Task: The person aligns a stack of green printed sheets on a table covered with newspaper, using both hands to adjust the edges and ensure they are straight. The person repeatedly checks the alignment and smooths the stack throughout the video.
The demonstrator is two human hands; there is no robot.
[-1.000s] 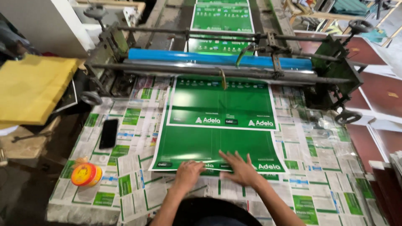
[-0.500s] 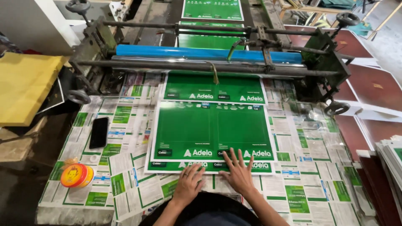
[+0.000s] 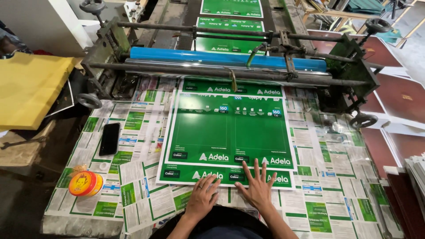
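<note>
Green printed sheets [image 3: 230, 137] stacked mid-table below the blue roller [image 3: 226, 59]; my left hand [image 3: 201, 199] and right hand [image 3: 256, 190] flat, fingers spread, on the near edge; best press evenly, square the edges.

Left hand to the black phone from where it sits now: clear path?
Probably yes. The left hand lies flat on the green sheets; the phone lies up and to its left on the paper-covered table, with only flat paper between them.

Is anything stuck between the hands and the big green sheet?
No. The left hand and right hand lie flat right on the near edge of the green printed sheet, nothing between.
</note>
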